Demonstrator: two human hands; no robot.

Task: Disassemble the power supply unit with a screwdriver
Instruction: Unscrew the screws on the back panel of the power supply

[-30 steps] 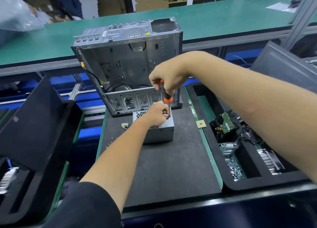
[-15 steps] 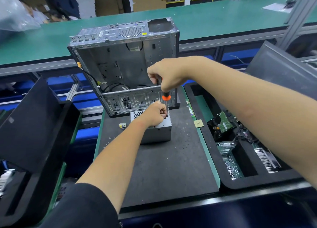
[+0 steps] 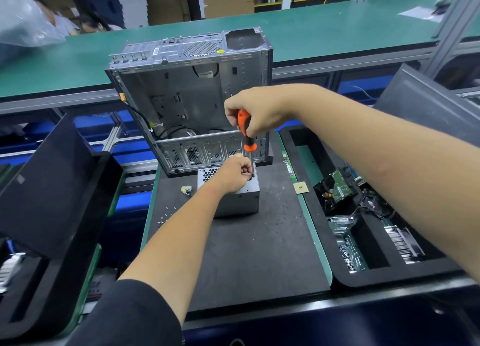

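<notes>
A small boxy power supply unit (image 3: 235,200) of dull grey sheet metal sits on a matte black, faintly speckled work mat (image 3: 249,254), its far face punched with a honeycomb grille. From the unit, an emptied computer case (image 3: 192,98) stands at 12 o'clock, just behind it: bare galvanised steel, open side toward the viewer, with perforated vents, stamped slots and loose black cables inside. The left hand (image 3: 232,175) rests on top of the power supply unit with its fingers curled, the fingertips pinching something small beside the screwdriver's tip; what it is cannot be made out. The right hand (image 3: 253,111) is above the unit, at about 12 o'clock from the left hand, fingers wrapped round the glossy orange-and-black handle of the screwdriver (image 3: 246,135); its thin dark shaft points nearly straight down and meets the top of the unit at the far right corner, next to the left fingertips. A pale plastic connector (image 3: 186,190) lies on the mat at 9 o'clock from the unit, and small loose screws (image 3: 166,217) are scattered at 8 o'clock. At 3 o'clock, on the green edge strip, lies a small square tan chip (image 3: 300,188). Beyond it is a black foam tray (image 3: 363,278) holding green circuit boards and tangled wires.
</notes>
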